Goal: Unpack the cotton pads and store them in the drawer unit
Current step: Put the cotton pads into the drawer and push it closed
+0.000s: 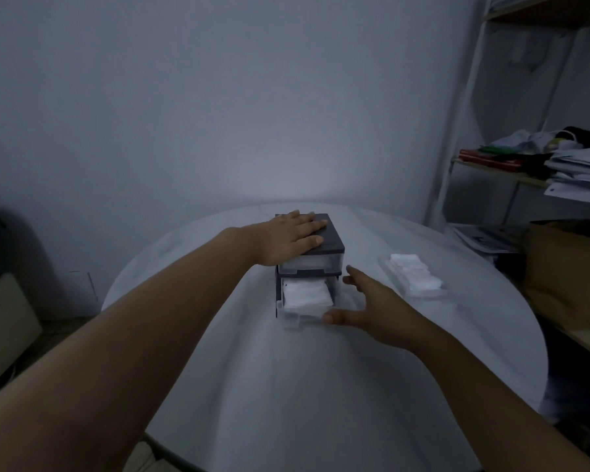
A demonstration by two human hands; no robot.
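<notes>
Grey drawer unit (331, 246), left hand (292, 238) flat on top, right hand (372, 304) spread wide, cotton pads (307, 294) inside

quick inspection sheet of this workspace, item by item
surface: round white table, pale marbled top
job's things: drawer unit with upper drawer shut and lower drawer pulled out, cotton pads inside; more pads in a clear package to its right
clutter: nothing seen on the table
grippers: left hand flat on the unit's top; right hand open at the lower drawer's front, holding nothing
cables: nothing seen
surroundings: shelf rack at right with stacked papers; brown box beside the table; plain wall behind
</notes>
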